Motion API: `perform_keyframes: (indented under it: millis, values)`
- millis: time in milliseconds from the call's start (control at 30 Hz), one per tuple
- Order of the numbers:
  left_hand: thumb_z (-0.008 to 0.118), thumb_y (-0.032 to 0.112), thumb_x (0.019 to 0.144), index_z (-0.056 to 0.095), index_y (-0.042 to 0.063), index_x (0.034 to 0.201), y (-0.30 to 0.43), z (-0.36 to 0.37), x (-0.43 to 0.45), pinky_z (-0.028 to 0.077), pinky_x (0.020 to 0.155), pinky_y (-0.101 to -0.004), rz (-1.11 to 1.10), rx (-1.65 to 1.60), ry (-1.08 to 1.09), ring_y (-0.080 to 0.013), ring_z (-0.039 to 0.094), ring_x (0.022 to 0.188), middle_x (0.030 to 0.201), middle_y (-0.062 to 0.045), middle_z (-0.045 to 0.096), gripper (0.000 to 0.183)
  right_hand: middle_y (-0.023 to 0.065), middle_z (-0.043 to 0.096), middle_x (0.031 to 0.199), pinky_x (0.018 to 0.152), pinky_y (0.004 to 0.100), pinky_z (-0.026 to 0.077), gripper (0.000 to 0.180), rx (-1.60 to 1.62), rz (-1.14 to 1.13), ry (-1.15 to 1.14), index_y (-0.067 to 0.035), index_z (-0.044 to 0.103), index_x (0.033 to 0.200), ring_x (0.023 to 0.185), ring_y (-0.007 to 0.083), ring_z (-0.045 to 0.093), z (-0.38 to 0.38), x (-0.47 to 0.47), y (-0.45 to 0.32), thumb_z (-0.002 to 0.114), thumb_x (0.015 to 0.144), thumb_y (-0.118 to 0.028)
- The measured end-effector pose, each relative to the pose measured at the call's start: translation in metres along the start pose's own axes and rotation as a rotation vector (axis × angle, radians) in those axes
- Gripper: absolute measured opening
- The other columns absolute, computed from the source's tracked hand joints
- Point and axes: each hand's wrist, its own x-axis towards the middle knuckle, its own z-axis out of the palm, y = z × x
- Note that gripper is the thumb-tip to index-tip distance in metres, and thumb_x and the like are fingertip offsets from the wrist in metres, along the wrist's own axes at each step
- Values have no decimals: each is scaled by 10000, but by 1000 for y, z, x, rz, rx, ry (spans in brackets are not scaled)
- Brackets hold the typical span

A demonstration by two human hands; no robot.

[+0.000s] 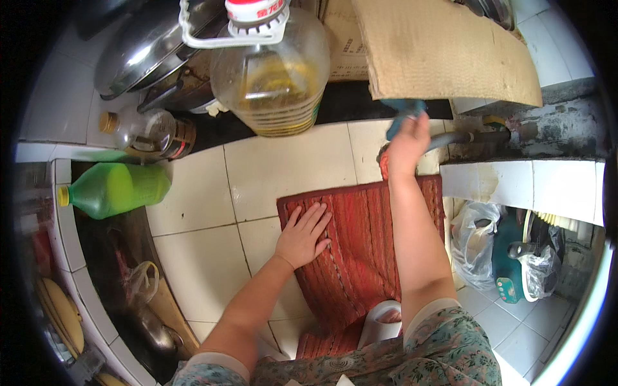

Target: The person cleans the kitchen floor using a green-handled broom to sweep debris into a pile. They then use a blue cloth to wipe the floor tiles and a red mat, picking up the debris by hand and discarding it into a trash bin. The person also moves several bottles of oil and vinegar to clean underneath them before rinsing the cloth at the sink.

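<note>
On a red striped floor mat (357, 251) rests my left hand (305, 231), its fingers spread and nothing held. My right hand (408, 140) reaches forward past the mat's far edge and grips a blue-green cloth (403, 108), which is blurred and partly hidden under the edge of a cardboard sheet (449, 58). A red-orange object (384, 165) sits just left of my right wrist, mostly hidden; what it is I cannot tell. The mat lies on cream floor tiles, its near part rumpled beside a white slipper (379, 318) on my foot.
A large cooking oil jug (275, 77) stands ahead. To its left are a brown-capped bottle (159, 132), a green bottle (120, 188) and a metal lid (140, 58). A grey hose (449, 140) runs to the right wall. Plastic bags (475, 241) and a teal appliance (507, 260) sit at right.
</note>
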Motion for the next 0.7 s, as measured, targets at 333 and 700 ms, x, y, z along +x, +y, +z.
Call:
perform_keyframes:
  millis: [333,700]
  values:
    - [550,279,839,493,111,1306,-2,0,3,264,1090,-461,-11,-39,-8,-210,364,1322,1415,-67,416,499,119,289,1492,1105,455,210,557,-887,-408,-691,-161,326,1438,1374,313,254,47,31,64,390,947,-415]
    - [568,264,818,527,115,1273,-3,4,4,257,1094,-452,-6,-52,3,-188,370,1319,1388,-45,445,480,127,395,1431,1100,423,248,509,-1606,-288,-530,-64,405,1375,1318,284,370,-92,181,163,369,932,-312]
